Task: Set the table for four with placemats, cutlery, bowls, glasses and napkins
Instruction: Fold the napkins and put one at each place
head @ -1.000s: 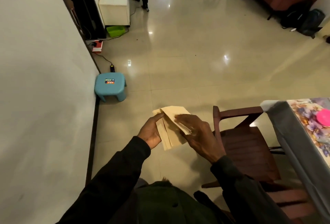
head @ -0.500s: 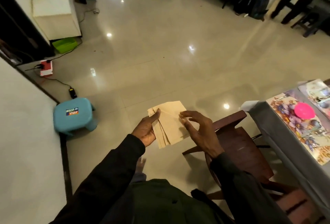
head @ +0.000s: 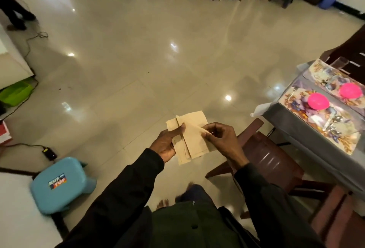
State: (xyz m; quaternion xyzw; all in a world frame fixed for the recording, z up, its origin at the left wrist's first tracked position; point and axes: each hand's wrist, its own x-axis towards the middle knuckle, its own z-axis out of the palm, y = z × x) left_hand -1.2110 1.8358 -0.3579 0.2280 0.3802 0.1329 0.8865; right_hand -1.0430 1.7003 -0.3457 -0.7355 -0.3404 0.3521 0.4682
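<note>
Holding napkins beside the set tabletop

Gripping a small stack of beige paper napkins (head: 192,143), my left hand (head: 165,145) has its thumb laid across the front of the sheets and its fingers curled behind them. My right hand (head: 223,141) pinches the lifted edge of the top napkin between thumb and forefinger, the other fingers bent. The stack is in the air in front of my chest, over the glossy tiled floor (head: 138,50), not touching anything else.

To my right stands a brown wooden chair (head: 270,155), and past it the corner of the tabletop (head: 308,145) under a grey cloth. Two flowered placemats (head: 347,143) lie on it side by side, each carrying a pink bowl (head: 318,101). A spoon (head: 335,119) lies on the nearer mat. A blue plastic stool (head: 59,184) sits on the floor to my left.
</note>
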